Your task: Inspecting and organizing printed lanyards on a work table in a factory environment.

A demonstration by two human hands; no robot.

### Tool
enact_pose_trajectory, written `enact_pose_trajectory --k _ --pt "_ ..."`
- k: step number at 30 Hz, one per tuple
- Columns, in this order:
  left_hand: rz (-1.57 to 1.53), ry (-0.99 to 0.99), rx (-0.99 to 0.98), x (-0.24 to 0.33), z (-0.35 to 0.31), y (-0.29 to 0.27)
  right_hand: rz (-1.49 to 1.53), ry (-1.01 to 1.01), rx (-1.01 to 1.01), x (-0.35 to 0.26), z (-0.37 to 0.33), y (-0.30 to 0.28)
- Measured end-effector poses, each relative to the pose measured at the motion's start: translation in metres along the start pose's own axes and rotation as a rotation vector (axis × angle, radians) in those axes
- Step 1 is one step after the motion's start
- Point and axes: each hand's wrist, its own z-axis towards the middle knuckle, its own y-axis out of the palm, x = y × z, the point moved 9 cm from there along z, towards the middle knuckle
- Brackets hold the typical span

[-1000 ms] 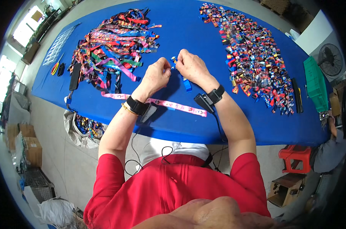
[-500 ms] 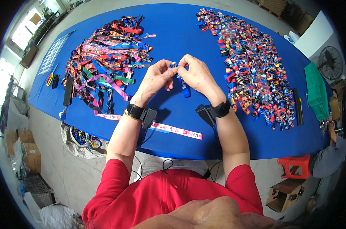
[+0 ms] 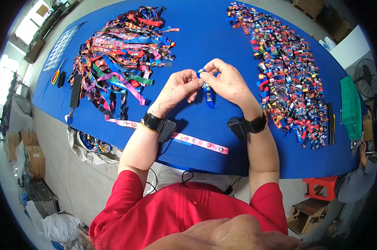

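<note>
A short blue printed strap (image 3: 209,99) hangs down from between my two hands, over the middle of the blue table. My left hand (image 3: 181,88) pinches its upper end, thumb against the fingers. From the other side my right hand (image 3: 229,84) closes thumb and forefinger on the same end, and the fingertips of both hands nearly meet. What lies right under the fingertips is mostly hidden. Nearer to me, a pink printed ribbon (image 3: 203,144) lies across the table under my left wrist, with a bit of blue beneath it.
A loose heap of colourful straps (image 3: 132,41) lies on the left, rows of small folded straps (image 3: 290,79) on the right. Scissors (image 3: 55,76), a black bar (image 3: 75,91) and a white wire grid (image 3: 59,51) lie far left. A green bin (image 3: 350,108) and a person (image 3: 357,183) are at right.
The view has shifted slightly, so the table's things sit a little differently in it. Both hands still pinch the blue strap, which has turned to show more of its printed face.
</note>
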Motion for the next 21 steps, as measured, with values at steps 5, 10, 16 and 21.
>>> enact_pose_trajectory --k 5,10,16,21 --pt "-0.013 -0.006 -0.016 0.003 -0.002 0.001 -0.016 0.032 -0.032 -0.003 -0.001 0.006" --pt "-0.013 -0.034 -0.037 -0.002 -0.003 0.002 0.064 0.035 0.044 0.009 0.003 0.01" --pt "-0.067 -0.037 -0.014 0.001 -0.003 0.001 0.098 0.045 0.16 0.012 0.004 0.002" --pt "-0.054 -0.034 -0.012 0.0 -0.002 -0.001 0.099 0.08 0.168 0.019 0.004 0.003"
